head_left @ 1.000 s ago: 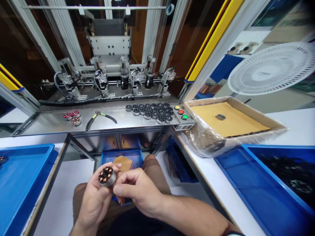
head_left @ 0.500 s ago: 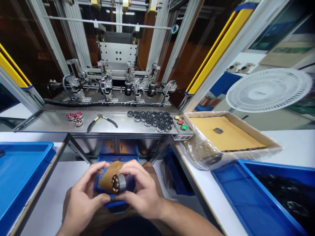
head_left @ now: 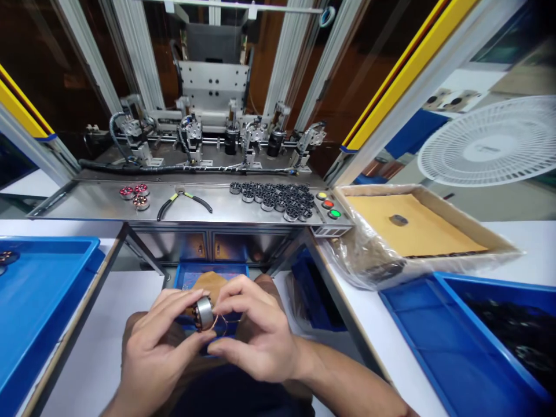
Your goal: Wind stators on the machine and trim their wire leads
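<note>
My left hand point(head_left: 158, 341) grips a motor stator point(head_left: 204, 314) between fingers and thumb. It has a grey metal ring, with copper windings on its left side. Thin copper wire ends point(head_left: 222, 322) stick out from its right side. My right hand point(head_left: 258, 330) is just right of the stator, its thumb apart from the other fingers. Its fingertips are at the wires; whether they touch them I cannot make out. Below and behind the hands, a piece of brown paper point(head_left: 212, 282) lies in a blue bin point(head_left: 185, 268).
On the metal ledge point(head_left: 104, 205) lie red-topped and copper-wound stators point(head_left: 140, 201), cutting pliers point(head_left: 182, 197) and several black stators point(head_left: 278, 200). Push buttons point(head_left: 329, 204) sit at its right end. A paper-lined box point(head_left: 434, 226) and blue trays point(head_left: 412, 324) flank the right side.
The stator has passed from my right hand to my left and turned, so its wire ends now show. My right hand has let go of the ring. The view has tilted slightly down.
</note>
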{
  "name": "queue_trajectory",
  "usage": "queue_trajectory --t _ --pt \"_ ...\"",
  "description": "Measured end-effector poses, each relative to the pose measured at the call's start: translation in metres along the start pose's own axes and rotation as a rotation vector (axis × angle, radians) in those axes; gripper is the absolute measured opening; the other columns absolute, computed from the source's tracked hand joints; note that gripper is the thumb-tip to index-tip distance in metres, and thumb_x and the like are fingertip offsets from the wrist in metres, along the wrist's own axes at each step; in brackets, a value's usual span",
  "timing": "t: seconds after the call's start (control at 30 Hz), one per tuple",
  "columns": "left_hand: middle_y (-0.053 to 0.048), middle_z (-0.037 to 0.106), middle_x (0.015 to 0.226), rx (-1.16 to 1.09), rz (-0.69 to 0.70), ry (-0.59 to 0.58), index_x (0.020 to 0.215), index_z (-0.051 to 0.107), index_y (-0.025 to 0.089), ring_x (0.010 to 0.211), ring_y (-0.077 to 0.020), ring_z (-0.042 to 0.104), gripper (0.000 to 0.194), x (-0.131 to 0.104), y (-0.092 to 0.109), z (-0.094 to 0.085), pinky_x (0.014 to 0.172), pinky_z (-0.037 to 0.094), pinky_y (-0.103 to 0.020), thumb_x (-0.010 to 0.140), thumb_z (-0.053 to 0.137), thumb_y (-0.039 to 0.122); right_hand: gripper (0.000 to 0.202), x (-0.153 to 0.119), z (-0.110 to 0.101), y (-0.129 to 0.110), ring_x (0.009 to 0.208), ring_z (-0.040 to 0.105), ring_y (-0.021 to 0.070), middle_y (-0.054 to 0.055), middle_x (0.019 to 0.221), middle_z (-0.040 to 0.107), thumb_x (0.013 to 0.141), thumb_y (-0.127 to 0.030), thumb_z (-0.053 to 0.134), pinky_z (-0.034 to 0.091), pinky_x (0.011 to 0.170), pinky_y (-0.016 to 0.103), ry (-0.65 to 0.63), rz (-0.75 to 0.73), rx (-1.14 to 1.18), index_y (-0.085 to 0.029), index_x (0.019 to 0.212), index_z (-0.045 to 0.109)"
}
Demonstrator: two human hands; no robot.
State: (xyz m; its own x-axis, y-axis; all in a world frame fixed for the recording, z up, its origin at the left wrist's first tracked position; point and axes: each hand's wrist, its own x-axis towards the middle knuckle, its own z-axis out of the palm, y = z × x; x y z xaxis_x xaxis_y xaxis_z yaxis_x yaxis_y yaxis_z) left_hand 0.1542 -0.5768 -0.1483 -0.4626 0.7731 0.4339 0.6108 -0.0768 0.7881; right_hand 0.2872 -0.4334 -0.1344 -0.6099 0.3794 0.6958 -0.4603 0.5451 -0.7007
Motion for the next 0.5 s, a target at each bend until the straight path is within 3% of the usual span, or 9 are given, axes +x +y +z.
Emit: queue_trajectory --t 0.2,0.5 --pt "0.003 0.071 0.117 -0.026 -0.046 0.043 0.118 0.066 0.034 0.107 -0.0158 0.066 0.047 -0.008 -0.004 0.004 0.098 0.052 -0.023 0.077 0.078 0.017 0.005 0.005 0.007 -0.003 0.074 0.065 0.0150 0.005 0.080 0.069 0.082 -0.018 0.073 0.053 0.071 0.029 0.092 0.146 0.160 -0.017 0.084 0.068" --pt "0.003 0.073 0.114 -0.291 -0.215 0.089 0.109 0.072 0.035 0.104 -0.0151 0.070 0.042 0.000 0.005 0.010 0.088 0.058 -0.017 0.072 0.082 0.017 0.008 0.004 0.006 -0.003 0.069 0.057 0.0104 -0.001 0.073 0.063 0.077 -0.016 0.077 0.046 0.067 0.024 0.160 0.463 0.384 -0.018 0.078 0.069"
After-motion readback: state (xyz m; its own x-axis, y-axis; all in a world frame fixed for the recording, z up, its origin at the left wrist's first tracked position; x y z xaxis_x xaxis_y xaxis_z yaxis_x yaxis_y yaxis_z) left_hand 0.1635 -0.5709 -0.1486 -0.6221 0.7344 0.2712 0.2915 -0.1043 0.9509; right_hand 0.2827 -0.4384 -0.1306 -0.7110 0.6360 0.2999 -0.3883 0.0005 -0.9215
